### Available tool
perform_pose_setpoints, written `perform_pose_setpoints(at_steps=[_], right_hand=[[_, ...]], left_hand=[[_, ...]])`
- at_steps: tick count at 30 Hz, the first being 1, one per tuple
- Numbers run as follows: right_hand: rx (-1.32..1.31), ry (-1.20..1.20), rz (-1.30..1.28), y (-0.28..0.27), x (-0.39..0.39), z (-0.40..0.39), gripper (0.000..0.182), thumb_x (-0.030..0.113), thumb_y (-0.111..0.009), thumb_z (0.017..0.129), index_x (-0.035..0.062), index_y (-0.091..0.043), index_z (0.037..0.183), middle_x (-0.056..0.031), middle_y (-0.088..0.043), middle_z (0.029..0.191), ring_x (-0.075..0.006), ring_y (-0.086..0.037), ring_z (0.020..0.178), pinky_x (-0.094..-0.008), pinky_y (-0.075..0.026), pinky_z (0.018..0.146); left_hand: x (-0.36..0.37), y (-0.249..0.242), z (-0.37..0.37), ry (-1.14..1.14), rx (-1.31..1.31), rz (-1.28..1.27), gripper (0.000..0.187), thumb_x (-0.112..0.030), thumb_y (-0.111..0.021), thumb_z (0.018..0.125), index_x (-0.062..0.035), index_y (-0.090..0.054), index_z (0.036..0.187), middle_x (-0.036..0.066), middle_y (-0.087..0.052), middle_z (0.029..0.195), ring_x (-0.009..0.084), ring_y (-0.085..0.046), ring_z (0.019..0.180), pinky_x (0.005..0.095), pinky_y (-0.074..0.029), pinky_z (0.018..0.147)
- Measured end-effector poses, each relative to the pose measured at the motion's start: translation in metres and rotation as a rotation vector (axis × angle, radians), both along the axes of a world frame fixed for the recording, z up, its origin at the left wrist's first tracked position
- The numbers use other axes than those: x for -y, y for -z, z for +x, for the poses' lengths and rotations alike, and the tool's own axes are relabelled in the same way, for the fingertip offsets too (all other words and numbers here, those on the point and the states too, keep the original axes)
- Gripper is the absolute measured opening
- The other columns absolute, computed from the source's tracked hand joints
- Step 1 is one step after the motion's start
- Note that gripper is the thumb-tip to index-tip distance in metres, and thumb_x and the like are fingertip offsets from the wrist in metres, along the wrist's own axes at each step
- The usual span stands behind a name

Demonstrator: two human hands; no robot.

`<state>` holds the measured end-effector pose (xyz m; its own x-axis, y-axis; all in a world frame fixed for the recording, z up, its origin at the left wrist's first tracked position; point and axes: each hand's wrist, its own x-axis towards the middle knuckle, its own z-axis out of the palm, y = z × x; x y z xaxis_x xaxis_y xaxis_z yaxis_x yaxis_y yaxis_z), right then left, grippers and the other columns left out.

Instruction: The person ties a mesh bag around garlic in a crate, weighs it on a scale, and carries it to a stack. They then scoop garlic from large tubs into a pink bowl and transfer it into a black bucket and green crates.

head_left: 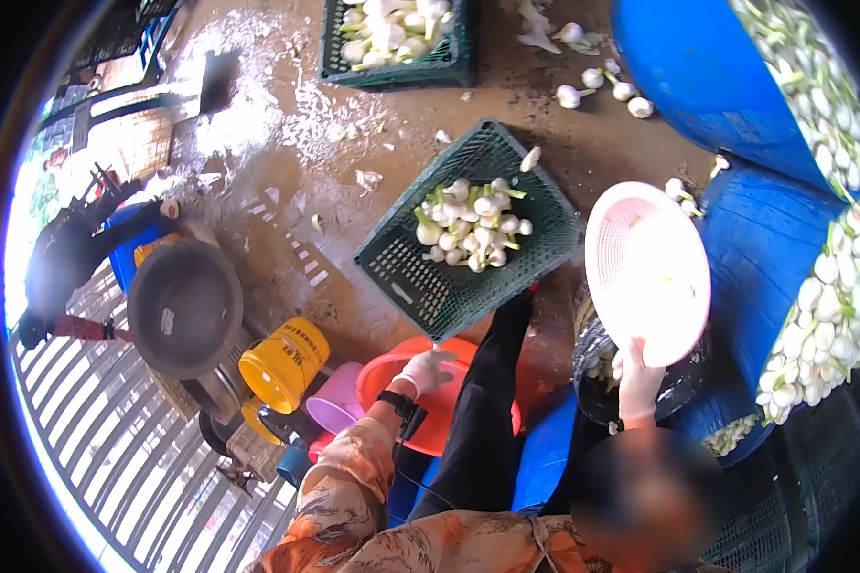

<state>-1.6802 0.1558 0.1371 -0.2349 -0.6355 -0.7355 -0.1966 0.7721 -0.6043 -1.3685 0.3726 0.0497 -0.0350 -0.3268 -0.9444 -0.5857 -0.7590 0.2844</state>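
Observation:
My right hand, in a pale glove, grips the lower edge of a pink colander, which is tilted with its inside facing me. Below the colander, a dark bucket is partly hidden and has white bulbs in it. My left hand, also gloved, is over a red basin with its fingers stretched out and nothing in them. Just beyond those fingertips lies the near corner of a green plastic crate. A heap of white bulbs with green stems sits inside it.
Blue barrels full of white bulbs lie at the right. Another crate of bulbs stands at the far side. Loose bulbs are on the wet floor. At left are a yellow bucket, a grey basin and a purple bucket.

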Motion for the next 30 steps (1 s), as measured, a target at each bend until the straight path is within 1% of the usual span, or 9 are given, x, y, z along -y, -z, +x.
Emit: perform_pose_setpoints(at_steps=[4, 8, 10, 14, 17, 20, 23, 27, 30], right_hand=[[0.087, 0.145, 0.087, -0.044, -0.034, -0.051, 0.009, 0.01, -0.051, 0.091, 0.0033, -0.053, 0.085, -0.0009, -0.048, 0.058, -0.0073, -0.044, 0.047, -0.0202, -0.035, 0.041], [0.059, 0.034, 0.148, -0.065, -0.082, -0.105, 0.032, 0.003, -0.059, 0.083, -0.0014, -0.046, 0.112, -0.003, -0.055, 0.068, -0.0092, -0.052, 0.053, -0.024, -0.044, 0.047], [0.055, -0.07, 0.063, -0.083, -0.086, -0.128, 0.042, 0.005, -0.061, 0.081, -0.0023, -0.044, 0.118, -0.0037, -0.057, 0.069, -0.0083, -0.055, 0.056, -0.0245, -0.045, 0.049], [-0.009, -0.04, -0.038, -0.115, -0.097, -0.186, 0.031, 0.007, -0.061, 0.081, -0.0018, -0.05, 0.108, -0.0045, -0.058, 0.066, -0.0101, -0.054, 0.053, -0.0265, -0.045, 0.049], [-0.066, 0.053, 0.053, -0.144, -0.137, -0.255, 0.024, 0.008, -0.054, 0.085, 0.0075, -0.051, 0.061, 0.0009, -0.048, 0.05, -0.0108, -0.048, 0.044, -0.0274, -0.038, 0.041], [-0.18, 0.347, 0.124, -0.173, -0.214, -0.337, 0.01, 0.016, -0.058, 0.084, 0.0065, -0.055, 0.082, -0.0017, -0.052, 0.061, -0.0114, -0.047, 0.047, -0.0264, -0.037, 0.041], [-0.401, 0.449, 0.235, -0.197, -0.271, -0.408, 0.026, 0.025, -0.058, 0.087, 0.0046, -0.059, 0.103, -0.0023, -0.053, 0.07, -0.0119, -0.044, 0.05, -0.0255, -0.034, 0.042], [-0.56, 0.871, 0.375, -0.187, -0.258, -0.453, 0.03, 0.026, -0.061, 0.084, 0.004, -0.058, 0.104, -0.0025, -0.048, 0.067, -0.0114, -0.039, 0.051, -0.024, -0.03, 0.043], [-0.879, -0.519, -0.191, -0.038, -0.441, -0.616, 0.03, 0.018, -0.047, 0.091, 0.0012, -0.055, 0.113, -0.0134, -0.06, 0.092, -0.0214, -0.054, 0.071, -0.0296, -0.047, 0.062]], left_hand=[[0.087, -0.033, -0.035, -0.452, -0.181, -0.119, 0.023, -0.014, -0.066, 0.076, -0.0058, -0.067, 0.097, 0.012, -0.067, 0.088, 0.0234, -0.065, 0.081, 0.0316, -0.052, 0.071], [0.074, 0.006, -0.067, 0.796, 0.007, -0.135, 0.052, -0.046, -0.062, 0.075, -0.0058, -0.063, 0.108, 0.019, -0.054, 0.122, 0.0319, -0.05, 0.116, 0.039, -0.039, 0.098], [0.069, 0.004, -0.081, 0.677, 0.12, 0.057, 0.065, -0.053, -0.057, 0.076, -0.0074, -0.053, 0.123, 0.02, -0.043, 0.135, 0.0319, -0.038, 0.127, 0.0363, -0.033, 0.104], [0.158, -0.066, -0.137, 0.439, 0.225, -0.003, 0.03, -0.034, -0.058, 0.079, -0.0093, -0.068, 0.093, 0.012, -0.067, 0.094, 0.0276, -0.064, 0.091, 0.037, -0.05, 0.077], [0.138, -0.023, -0.133, 1.208, 0.008, -0.788, 0.006, -0.017, -0.062, 0.066, -0.0197, -0.063, 0.061, 0.005, -0.062, 0.064, 0.0248, -0.062, 0.061, 0.0333, -0.046, 0.05], [0.174, -0.057, -0.176, 0.753, -0.11, -0.469, 0.017, -0.021, -0.055, 0.076, -0.0089, -0.065, 0.082, 0.01, -0.064, 0.077, 0.0292, -0.064, 0.073, 0.0365, -0.051, 0.06], [0.167, -0.04, -0.19, 1.19, -0.061, -0.688, 0.012, -0.015, -0.056, 0.079, -0.0119, -0.066, 0.073, 0.004, -0.063, 0.07, 0.023, -0.063, 0.066, 0.0306, -0.049, 0.057], [0.187, -0.064, -0.247, 0.337, 0.09, 0.343, 0.009, -0.017, -0.06, 0.074, -0.0114, -0.067, 0.074, 0.005, -0.067, 0.075, 0.024, -0.065, 0.069, 0.0358, -0.051, 0.057], [0.158, -0.056, -0.244, 1.009, -0.082, -0.336, 0.008, -0.017, -0.06, 0.073, -0.0118, -0.066, 0.074, 0.004, -0.065, 0.073, 0.0223, -0.065, 0.068, 0.0335, -0.051, 0.055]])
